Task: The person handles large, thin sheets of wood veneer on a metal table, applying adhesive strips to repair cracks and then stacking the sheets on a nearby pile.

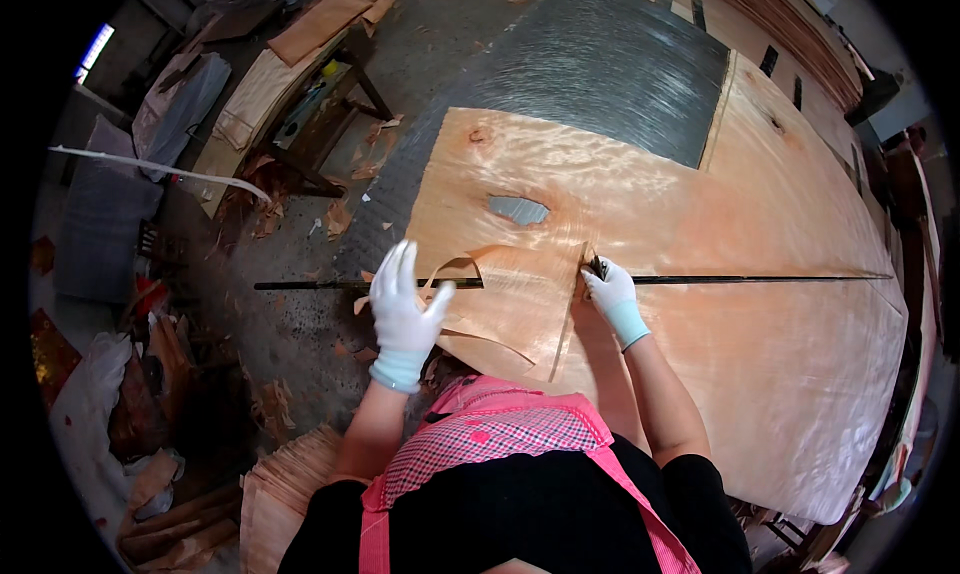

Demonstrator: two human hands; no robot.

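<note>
My left hand (403, 316), in a white glove with a pale blue cuff, is raised with its fingers stretched out beside the loose left end of a thin wood veneer piece (525, 299). That piece has a ragged, curled left edge and lies over a larger veneer sheet (620, 189). At its right edge, my gloved right hand (612, 296) is closed round a small dark tool (598, 267), mostly hidden by the fingers. A long black strip (760, 277) runs across the work, passing beneath the veneer piece. An oval hole (518, 210) in the larger sheet shows grey below.
A dark grey shiny surface (600, 69) extends beyond the veneer. Stacked veneer sheets (285, 494) stand low at the left. Across the floor, a wooden bench (290, 124) carries more sheets. Veneer scraps (372, 154) litter the floor, and a white cord (165, 167) hangs at left.
</note>
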